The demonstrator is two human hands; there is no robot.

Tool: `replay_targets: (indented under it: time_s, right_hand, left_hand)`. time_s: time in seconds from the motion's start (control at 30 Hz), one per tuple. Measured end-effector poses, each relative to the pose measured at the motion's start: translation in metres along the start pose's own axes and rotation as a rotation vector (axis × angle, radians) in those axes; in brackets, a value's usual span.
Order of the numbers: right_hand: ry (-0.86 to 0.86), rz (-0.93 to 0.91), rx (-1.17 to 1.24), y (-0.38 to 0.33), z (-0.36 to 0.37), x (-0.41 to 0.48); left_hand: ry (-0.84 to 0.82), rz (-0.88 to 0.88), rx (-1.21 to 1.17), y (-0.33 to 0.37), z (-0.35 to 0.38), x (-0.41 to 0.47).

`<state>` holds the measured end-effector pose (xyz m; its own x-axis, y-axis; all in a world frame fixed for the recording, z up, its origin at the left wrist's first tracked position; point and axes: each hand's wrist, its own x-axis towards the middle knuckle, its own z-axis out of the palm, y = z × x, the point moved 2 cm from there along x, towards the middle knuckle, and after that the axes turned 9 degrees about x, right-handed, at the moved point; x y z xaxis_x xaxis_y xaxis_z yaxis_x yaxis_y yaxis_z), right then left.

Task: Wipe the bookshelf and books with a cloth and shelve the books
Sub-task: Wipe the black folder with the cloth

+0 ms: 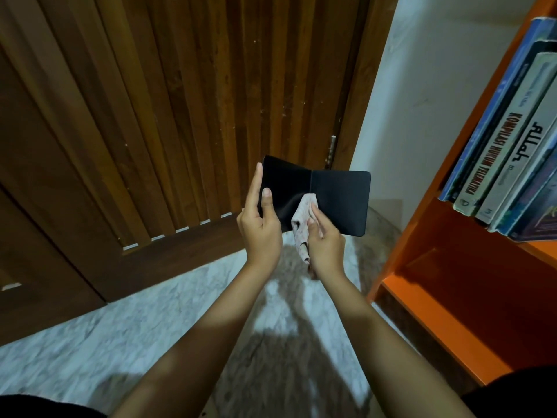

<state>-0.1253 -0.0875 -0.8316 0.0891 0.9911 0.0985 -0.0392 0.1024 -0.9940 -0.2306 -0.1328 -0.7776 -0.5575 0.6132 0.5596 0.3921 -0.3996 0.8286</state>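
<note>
We hold the book (337, 200) open in mid-air, in front of the door (150, 116) and above the floor (90, 342). Both dark covers face us. The spread runs left to right, and that is its long axis. The spine (310, 188) crosses this axis, running from near to far at the centre of the spread.

The cloth (303, 218) lies on the left cover, just left of the spine, at the near edge. Its loose tail hangs below the book.

The right hand (325, 245) clenches the cloth and presses it against the cover with the fingertips. The left hand (260, 224) pinches the left cover at its outer edge: the thumb rests on the face towards us, and one finger extends along the edge. The remaining fingers are behind the cover and we cannot see them.

The right cover has no support. It extends to the right, past the right hand.

We judge that the step in hand is wiping the covers. The stroke is best run along the long axis, from the spine outward to the right, because the cloth hand is the nearer hand to the right cover. The left grip supplies the counter-force, so light pressure suits the free cover.

The bookshelf (437, 236) stands to the right, well apart from the book. Shelved books (512, 146) lean on its upper level, with spines facing us. The right hand is the nearer hand to it.
</note>
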Motion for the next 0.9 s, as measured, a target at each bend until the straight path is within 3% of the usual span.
replay_targets:
  time_s: [0.27,0.43,0.67,0.9]
  right_hand:
    - [-0.015,0.111,-0.126,0.034,-0.008,-0.001]
    - [0.004,-0.032,-0.098,0.022,-0.011,-0.007]
    - [-0.382,-0.242,-0.154,0.020,0.014,-0.012]
    - [-0.523,-0.279,-0.239,0.015,0.008,-0.014]
  left_hand:
    - [0.009,-0.048,0.135,-0.024,-0.010,0.000]
    - [0.045,-0.161,0.173,-0.033,-0.017,0.006]
    - [0.009,-0.364,-0.009,-0.037,-0.013,0.004]
    - [-0.104,-0.619,-0.222,-0.030,-0.016,0.011]
